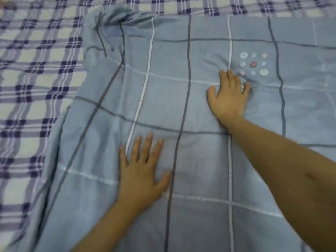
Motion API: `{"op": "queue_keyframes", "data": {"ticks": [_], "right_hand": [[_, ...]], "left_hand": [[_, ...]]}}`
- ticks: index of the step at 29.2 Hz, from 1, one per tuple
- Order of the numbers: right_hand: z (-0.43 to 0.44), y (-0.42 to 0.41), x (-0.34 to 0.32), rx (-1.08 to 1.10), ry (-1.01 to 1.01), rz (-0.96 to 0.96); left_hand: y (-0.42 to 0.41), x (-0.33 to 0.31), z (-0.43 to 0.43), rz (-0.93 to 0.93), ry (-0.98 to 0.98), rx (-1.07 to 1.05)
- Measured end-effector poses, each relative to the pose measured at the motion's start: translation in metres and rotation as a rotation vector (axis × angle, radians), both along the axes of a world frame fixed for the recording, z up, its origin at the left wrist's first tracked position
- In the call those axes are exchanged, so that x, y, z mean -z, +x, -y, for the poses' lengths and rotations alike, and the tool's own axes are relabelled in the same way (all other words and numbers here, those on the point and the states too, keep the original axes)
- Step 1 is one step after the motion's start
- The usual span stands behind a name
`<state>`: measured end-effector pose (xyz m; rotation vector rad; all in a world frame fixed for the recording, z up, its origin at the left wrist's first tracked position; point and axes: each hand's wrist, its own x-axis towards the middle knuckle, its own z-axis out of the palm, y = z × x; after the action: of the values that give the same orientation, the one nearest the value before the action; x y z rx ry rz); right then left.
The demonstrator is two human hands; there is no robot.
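Seen from my head, the quilt [205, 57] fills the middle and right of the frame. It lies over the plaid sheet [36, 70], which shows along the left and top. I take the step to be smoothing the quilt flat.

To do that well, I should keep both palms flat and sweep outward with even pressure, using the grid lines as a guide to whether the cloth lies square. The bunched corner [116, 17] at the upper left and the folds down the left edge look like the parts most in need of attention. Dragging too hard could pull new creases behind my hands.

My left hand [143, 171] lies low in the centre, flat on the quilt with its fingers spread and straight, gripping nothing. My right hand [229, 95] reaches further up, right of centre, just beside the small motif [253, 64]. It is also open and palm down, with the fingertips bent slightly into the cloth, which puckers a little there.
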<state>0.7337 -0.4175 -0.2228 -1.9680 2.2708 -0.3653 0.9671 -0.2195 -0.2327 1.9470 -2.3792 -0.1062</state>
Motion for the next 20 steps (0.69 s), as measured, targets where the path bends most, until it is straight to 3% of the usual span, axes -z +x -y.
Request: {"op": "queue_keyframes", "data": {"ticks": [4, 8, 12, 15, 17, 20], "right_hand": [[-0.068, -0.010, 0.004, -0.183, 0.107, -0.139], [-0.194, -0.032, 0.002, -0.233, 0.103, -0.136], [-0.341, -0.110, -0.005, -0.297, 0.106, -0.078], [-0.469, -0.210, -0.016, 0.006, 0.325, -0.084], [-0.558, -0.276, -0.030, 0.409, 0.439, -0.038], [-0.631, -0.332, -0.046, 0.709, 0.545, -0.010]], "left_hand": [[-0.002, 0.009, -0.013, 0.032, 0.056, -0.090], [-0.016, -0.004, -0.041, -0.002, 0.137, -0.401], [-0.082, -0.022, -0.136, -0.220, 0.064, -0.600], [-0.147, -0.033, -0.244, -0.203, 0.208, -0.511], [-0.197, -0.041, -0.324, -0.240, 0.347, -0.376], [-0.251, -0.051, -0.395, -0.233, 0.571, -0.165]]}}
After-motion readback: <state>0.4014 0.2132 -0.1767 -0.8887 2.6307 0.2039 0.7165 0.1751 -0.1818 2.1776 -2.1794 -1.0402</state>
